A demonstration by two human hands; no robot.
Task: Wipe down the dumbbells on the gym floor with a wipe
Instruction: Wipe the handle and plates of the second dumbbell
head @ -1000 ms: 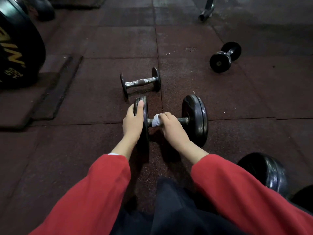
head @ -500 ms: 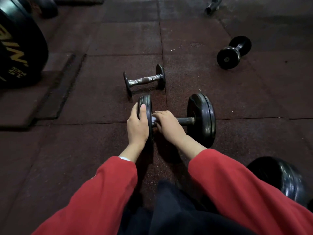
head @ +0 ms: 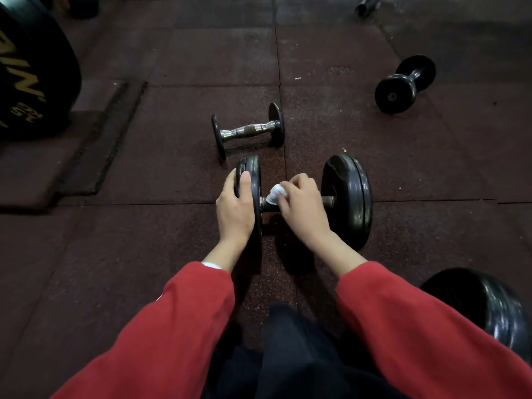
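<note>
Since a moment ago the right hand (head: 302, 203) has slid its pinched wipe (head: 275, 193) back off the left plate along the bar of the dumbbell (head: 347, 197) at frame centre, suggesting handle-wiping continues, while the left hand (head: 234, 205) grips that plate's rim.

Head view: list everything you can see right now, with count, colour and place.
Large dumbbell: one, black plates, centre floor, under both hands.
Wipe: one, white, on the large dumbbell's handle.
Small dumbbell: one, chrome handle, black ends, just beyond the large one.
Far dumbbell: one, black, upper right.
Round weight: one, black, lower right edge, partly cut off.
Weight plate: one, black with yellow lettering, upper left.
Metal bar end: one, silver, top edge.
Floor: dark red rubber tiles.
Left hand: grips the left plate.
Right hand: pinches the wipe at the handle.
Sleeves: two, red.
</note>
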